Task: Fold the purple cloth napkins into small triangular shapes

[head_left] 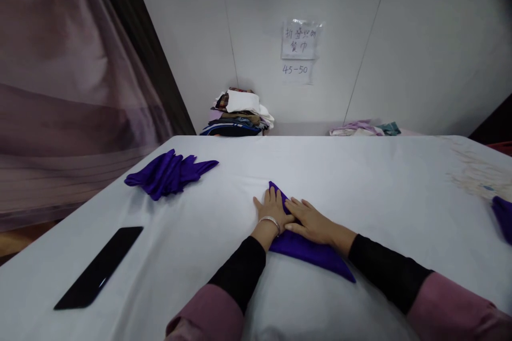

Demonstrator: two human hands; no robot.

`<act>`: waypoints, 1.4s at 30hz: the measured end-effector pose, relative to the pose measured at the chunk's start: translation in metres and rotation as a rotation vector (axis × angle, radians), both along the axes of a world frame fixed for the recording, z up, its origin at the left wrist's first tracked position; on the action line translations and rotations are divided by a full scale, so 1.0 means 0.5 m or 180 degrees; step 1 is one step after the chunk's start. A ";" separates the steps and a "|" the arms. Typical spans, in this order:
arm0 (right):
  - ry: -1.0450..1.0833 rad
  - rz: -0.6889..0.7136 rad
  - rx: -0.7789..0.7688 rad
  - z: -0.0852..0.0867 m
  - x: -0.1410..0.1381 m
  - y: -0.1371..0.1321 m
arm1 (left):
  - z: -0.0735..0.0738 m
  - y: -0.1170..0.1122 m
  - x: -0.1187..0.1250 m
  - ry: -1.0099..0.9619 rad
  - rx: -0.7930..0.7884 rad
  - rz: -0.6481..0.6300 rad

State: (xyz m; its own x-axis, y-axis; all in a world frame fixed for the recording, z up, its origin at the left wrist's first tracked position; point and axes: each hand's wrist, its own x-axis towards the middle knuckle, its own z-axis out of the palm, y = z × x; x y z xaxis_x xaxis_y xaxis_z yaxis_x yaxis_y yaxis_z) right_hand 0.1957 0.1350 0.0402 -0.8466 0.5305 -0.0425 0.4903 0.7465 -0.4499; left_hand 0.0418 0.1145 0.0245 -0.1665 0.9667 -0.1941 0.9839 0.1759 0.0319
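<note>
A purple cloth napkin (306, 250) lies on the white-covered table, folded into a triangle with one point toward the far side and another toward the near right. Pressing flat on its upper left part is my left hand (273, 212), fingers spread, a silver bangle at the wrist. My right hand (312, 222) rests on the napkin from the right, its fingers stretched out and its tips close to my left hand. Both hands cover much of the middle of the cloth. Neither hand grips anything.
Bunched purple cloth (168, 173) lies at the far left; another purple piece (503, 217) sits at the right edge. A flat black slab (102, 266) is at the near left. Behind the table (380, 181) are stacked clothes (240, 114) and more fabric (360, 128) by the wall.
</note>
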 end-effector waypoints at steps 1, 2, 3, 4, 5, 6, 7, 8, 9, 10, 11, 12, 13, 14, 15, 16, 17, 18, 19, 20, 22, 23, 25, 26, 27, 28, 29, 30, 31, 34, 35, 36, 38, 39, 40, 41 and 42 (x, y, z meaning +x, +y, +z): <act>-0.0013 -0.0046 0.0063 0.001 0.008 -0.008 | 0.001 -0.001 0.001 -0.0012 0.0015 0.0007; -0.0032 -0.0093 0.0143 0.000 0.017 -0.019 | 0.001 -0.002 0.003 -0.0021 0.0035 0.0013; -0.0050 -0.0136 0.0227 -0.001 0.028 -0.033 | 0.002 -0.002 0.004 -0.0025 0.0057 0.0025; -0.0068 -0.0157 0.0308 -0.004 0.041 -0.049 | 0.003 -0.003 0.006 -0.0025 0.0074 0.0040; -0.0082 -0.0153 0.0376 -0.007 0.054 -0.066 | 0.004 -0.004 0.007 -0.0026 0.0085 0.0049; -0.0095 -0.0111 0.0423 -0.012 0.069 -0.084 | 0.005 -0.004 0.008 -0.0026 0.0093 0.0055; -0.0100 -0.0046 0.0452 -0.017 0.084 -0.102 | 0.005 -0.004 0.008 -0.0025 0.0098 0.0061; -0.0096 0.0029 0.0464 -0.023 0.099 -0.119 | 0.006 -0.004 0.009 -0.0023 0.0102 0.0064; -0.0087 0.0099 0.0462 -0.028 0.115 -0.134 | 0.006 -0.004 0.009 -0.0020 0.0106 0.0066; -0.0073 0.0157 0.0451 -0.032 0.130 -0.147 | 0.006 -0.004 0.009 -0.0016 0.0100 0.0067; -0.0052 0.0192 0.0442 -0.035 0.144 -0.159 | 0.007 -0.004 0.008 -0.0008 0.0094 0.0071; -0.0029 0.0209 0.0441 -0.037 0.159 -0.169 | 0.007 -0.004 0.008 0.0001 0.0081 0.0077; -0.0009 0.0209 0.0447 -0.038 0.172 -0.178 | 0.008 -0.004 0.008 0.0010 0.0068 0.0085; 0.0009 0.0201 0.0455 -0.039 0.186 -0.186 | 0.008 -0.003 0.008 0.0018 0.0050 0.0093; 0.0025 0.0185 0.0461 -0.040 0.198 -0.194 | 0.009 -0.003 0.009 0.0026 0.0030 0.0105; 0.0038 0.0164 0.0464 -0.042 0.211 -0.201 | 0.008 -0.002 0.009 0.0032 0.0020 0.0114; 0.0044 0.0142 0.0460 -0.045 0.223 -0.208 | 0.008 -0.002 0.008 0.0037 0.0023 0.0120; 0.0042 0.0125 0.0449 -0.048 0.235 -0.215 | 0.007 -0.001 0.008 0.0040 0.0037 0.0118; 0.0031 0.0114 0.0434 -0.052 0.246 -0.222 | 0.006 -0.001 0.007 0.0042 0.0062 0.0113; 0.0008 0.0109 0.0415 -0.056 0.257 -0.228 | 0.004 0.000 0.007 0.0042 0.0082 0.0107; -0.0073 0.0096 0.0368 -0.061 0.274 -0.238 | 0.001 0.001 0.005 0.0029 0.0105 0.0094; -0.0120 0.0085 0.0342 -0.060 0.280 -0.241 | -0.001 0.002 0.004 0.0017 0.0100 0.0089; -0.0168 0.0004 0.0315 -0.051 0.284 -0.246 | -0.002 0.003 0.003 -0.0003 0.0093 0.0080; -0.0161 -0.0064 0.0319 -0.044 0.281 -0.247 | -0.003 0.003 0.002 -0.0007 0.0098 0.0074; -0.0132 -0.0135 0.0340 -0.036 0.275 -0.247 | -0.002 0.003 0.002 -0.0006 0.0105 0.0070; -0.0090 -0.0196 0.0380 -0.029 0.267 -0.246 | -0.002 0.003 0.002 -0.0003 0.0112 0.0066; -0.0045 -0.0224 0.0432 -0.024 0.257 -0.244 | -0.001 0.002 0.002 0.0001 0.0123 0.0063; -0.0005 -0.0210 0.0492 -0.021 0.246 -0.241 | 0.000 0.002 0.003 0.0003 0.0131 0.0062; 0.0032 -0.0161 0.0556 -0.021 0.235 -0.238 | 0.000 0.001 0.003 0.0000 0.0134 0.0062; 0.0126 0.0025 0.0726 -0.032 0.213 -0.228 | 0.003 -0.001 0.003 -0.0029 0.0132 0.0065; 0.0144 0.0066 0.0765 -0.037 0.211 -0.225 | 0.003 -0.001 0.003 -0.0035 0.0130 0.0063; 0.0156 0.0093 0.0793 -0.042 0.212 -0.222 | 0.004 -0.001 0.003 -0.0038 0.0126 0.0060; 0.0187 0.0138 0.0817 -0.050 0.220 -0.220 | 0.005 -0.001 0.003 -0.0033 0.0108 0.0051; 0.0209 0.0160 0.0814 -0.052 0.227 -0.221 | 0.006 0.000 0.002 -0.0031 0.0100 0.0047; 0.0227 0.0180 0.0805 -0.053 0.235 -0.222 | 0.006 0.000 0.002 -0.0030 0.0087 0.0045; 0.0234 0.0193 0.0796 -0.052 0.243 -0.224 | 0.006 0.000 0.002 -0.0027 0.0082 0.0045; 0.0221 0.0197 0.0787 -0.051 0.251 -0.227 | 0.007 0.000 0.003 -0.0019 0.0080 0.0050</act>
State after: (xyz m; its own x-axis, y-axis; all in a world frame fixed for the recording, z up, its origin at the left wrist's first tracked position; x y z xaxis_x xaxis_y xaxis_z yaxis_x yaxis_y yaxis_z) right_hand 0.3211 0.0215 0.0145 -0.8742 0.4645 0.1415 0.4145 0.8656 -0.2809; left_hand 0.0431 0.1148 0.0279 -0.1807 0.9686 -0.1710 0.9808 0.1904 0.0425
